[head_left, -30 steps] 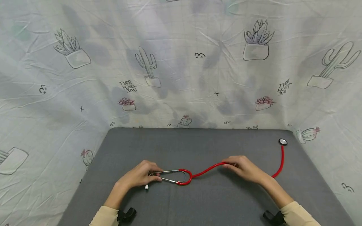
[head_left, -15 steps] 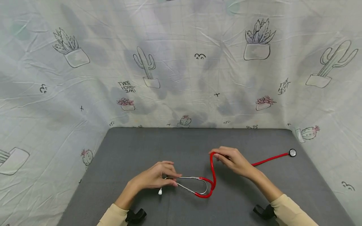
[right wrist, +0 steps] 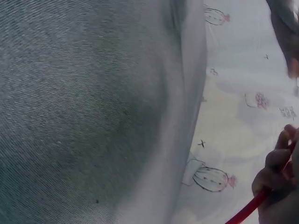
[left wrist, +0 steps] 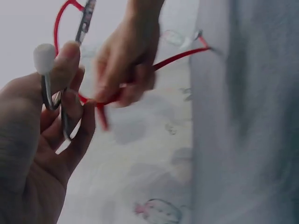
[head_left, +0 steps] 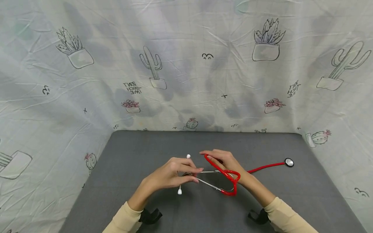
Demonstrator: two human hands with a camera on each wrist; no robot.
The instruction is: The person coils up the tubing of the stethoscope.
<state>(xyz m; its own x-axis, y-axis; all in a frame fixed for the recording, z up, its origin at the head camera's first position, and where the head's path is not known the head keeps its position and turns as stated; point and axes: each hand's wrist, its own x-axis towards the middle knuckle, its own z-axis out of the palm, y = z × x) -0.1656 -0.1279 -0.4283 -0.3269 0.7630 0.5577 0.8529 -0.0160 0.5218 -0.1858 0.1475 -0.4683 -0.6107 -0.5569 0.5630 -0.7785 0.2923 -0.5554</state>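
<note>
A stethoscope with red tubing (head_left: 230, 191) and metal ear tubes (head_left: 207, 184) is held between both hands. My left hand (head_left: 172, 173) pinches the ear tubes near their bend; white eartips (head_left: 179, 191) stick out on either side of it. In the left wrist view one eartip (left wrist: 44, 58) stands beside the thumb. My right hand (head_left: 224, 160) grips the red tubing, which folds back in a loop toward the left hand. In the right wrist view only part of that hand (right wrist: 278, 177) shows, with tubing through its fingers. The round chest piece (head_left: 289, 162) lies to the right.
A grey cloth-covered table (head_left: 163, 145) spreads under the hands. Behind it and at both sides hangs a pale curtain (head_left: 186, 71) printed with cacti. Black straps (head_left: 150, 216) circle both wrists.
Both hands have drawn closer together, the left moving right and the right moving left. The tubing has gone from stretched out to folded over, and the chest piece has shifted on the table.
</note>
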